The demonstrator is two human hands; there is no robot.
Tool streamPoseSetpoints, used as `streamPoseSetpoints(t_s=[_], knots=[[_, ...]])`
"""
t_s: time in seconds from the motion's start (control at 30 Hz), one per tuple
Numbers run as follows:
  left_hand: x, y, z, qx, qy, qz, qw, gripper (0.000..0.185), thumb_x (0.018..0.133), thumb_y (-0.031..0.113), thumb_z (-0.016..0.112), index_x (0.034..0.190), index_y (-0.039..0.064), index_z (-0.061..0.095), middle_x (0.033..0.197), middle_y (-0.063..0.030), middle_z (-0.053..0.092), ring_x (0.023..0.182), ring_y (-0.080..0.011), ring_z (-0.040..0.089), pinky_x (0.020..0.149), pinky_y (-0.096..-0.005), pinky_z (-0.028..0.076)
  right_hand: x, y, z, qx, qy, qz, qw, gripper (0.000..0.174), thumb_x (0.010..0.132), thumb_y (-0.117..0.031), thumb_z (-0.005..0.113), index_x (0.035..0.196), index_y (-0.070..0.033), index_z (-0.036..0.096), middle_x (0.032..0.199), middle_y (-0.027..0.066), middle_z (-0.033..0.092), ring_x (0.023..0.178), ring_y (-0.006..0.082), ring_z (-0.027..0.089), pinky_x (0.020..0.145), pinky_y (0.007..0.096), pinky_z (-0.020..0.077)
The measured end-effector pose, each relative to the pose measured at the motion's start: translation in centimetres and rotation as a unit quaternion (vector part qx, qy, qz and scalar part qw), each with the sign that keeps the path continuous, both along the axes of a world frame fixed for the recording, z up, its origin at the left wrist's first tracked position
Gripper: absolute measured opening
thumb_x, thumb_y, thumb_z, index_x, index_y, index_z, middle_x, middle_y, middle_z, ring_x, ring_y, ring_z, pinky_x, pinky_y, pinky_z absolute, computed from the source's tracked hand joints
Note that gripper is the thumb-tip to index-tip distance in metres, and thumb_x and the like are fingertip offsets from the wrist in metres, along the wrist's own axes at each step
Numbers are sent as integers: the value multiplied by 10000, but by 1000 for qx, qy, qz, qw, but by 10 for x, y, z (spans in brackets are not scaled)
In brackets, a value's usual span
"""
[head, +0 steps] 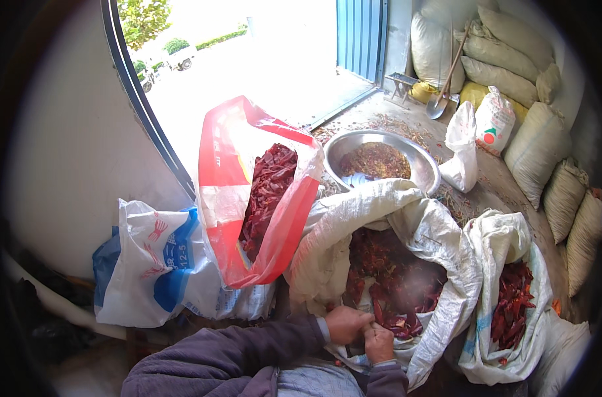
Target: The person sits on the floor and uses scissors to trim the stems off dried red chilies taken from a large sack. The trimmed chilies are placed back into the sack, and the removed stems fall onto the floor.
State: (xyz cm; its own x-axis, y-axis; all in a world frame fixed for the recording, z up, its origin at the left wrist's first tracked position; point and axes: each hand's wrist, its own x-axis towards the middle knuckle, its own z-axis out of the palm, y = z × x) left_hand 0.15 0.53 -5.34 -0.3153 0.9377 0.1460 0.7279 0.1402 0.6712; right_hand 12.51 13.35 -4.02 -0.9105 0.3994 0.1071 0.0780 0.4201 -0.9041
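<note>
My left hand [349, 325] and my right hand [379, 343] meet at the near rim of a large white woven sack [440, 248]. Their fingers are closed together, pinching at a dried red chili pepper [377, 308] that shows just above the fingertips; its lower end is hidden by them. Inside the sack lies a heap of dried red chilies [395, 263], some with stems. Several larger pods [402, 325] rest close to my right hand on the near fold.
A red-and-white plastic bag [214, 203] of chilies stands left, beside a blue-and-white bag [137, 268]. Beyond is a metal basin [430, 173] with chili scraps. Right stands a smaller chili sack [479, 327]. Full sacks [539, 144] and a shovel [436, 106] line the wall.
</note>
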Motion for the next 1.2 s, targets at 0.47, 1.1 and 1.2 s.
streamPoseSetpoints(t_s=[0.47,1.1,1.2], knots=[[6,7,-15,74,51,50,995,433,769,138,721,1188,92,624,857,-124,694,794,-357,714,636,-449,565,2,8,-20,-8,3,-14,1000,437,984,-294,664,683,3,556,634,252,536,555,430,566,514,454,423],[0,1,-27,175,-82,26,981,402,839,146,787,1216,35,705,968,-171,752,861,-330,759,760,-398,603,-4,-15,8,-13,46,-54,997,355,1026,-236,539,729,-48,583,673,210,558,619,435,558,559,517,407],[1,1,-27,165,-119,35,978,379,831,66,736,1209,87,717,851,-156,710,746,-312,717,665,-396,569,-4,-13,24,-55,72,-91,992,376,1033,-229,500,707,-55,566,600,138,504,555,326,518,538,450,393]])
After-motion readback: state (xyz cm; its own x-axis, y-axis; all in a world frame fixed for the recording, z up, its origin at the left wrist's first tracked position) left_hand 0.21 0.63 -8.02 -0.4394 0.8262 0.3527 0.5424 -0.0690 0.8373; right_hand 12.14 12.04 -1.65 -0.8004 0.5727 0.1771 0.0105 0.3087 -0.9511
